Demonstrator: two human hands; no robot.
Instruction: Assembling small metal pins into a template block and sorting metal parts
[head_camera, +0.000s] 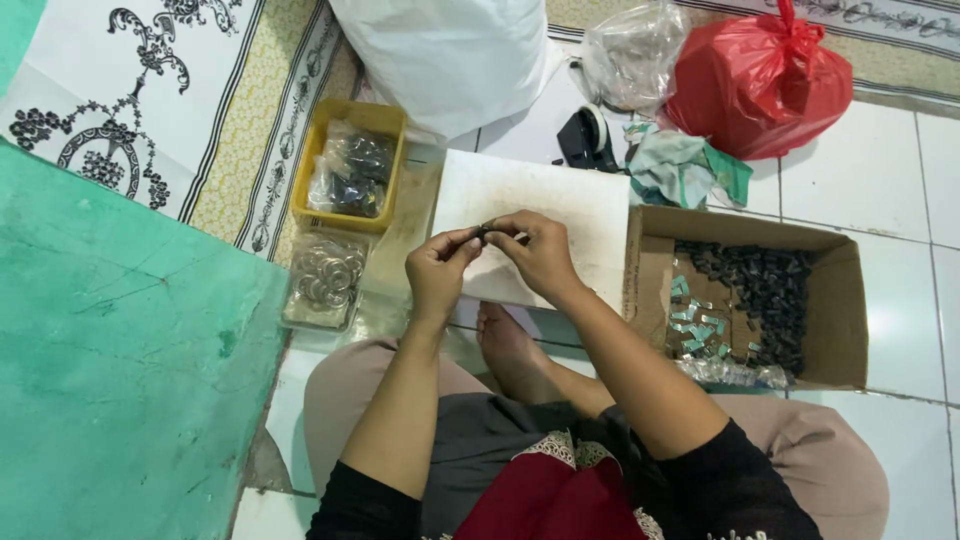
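Seated on the tiled floor (860, 180), the person held a small dark part (484, 233) pinched between both hands over a white board (580, 205). The left hand (440, 268) and right hand (540, 250) met at their fingertips, closed on it. This looked like fitting two pieces together. The next move would likely call for steady pressure, then a reach toward the cardboard box (845, 320) of dark pieces.

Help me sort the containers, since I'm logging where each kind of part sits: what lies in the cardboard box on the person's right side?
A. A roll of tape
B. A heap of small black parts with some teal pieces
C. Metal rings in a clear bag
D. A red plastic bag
B: the open cardboard box holds a heap of small black parts beside scattered teal pieces.
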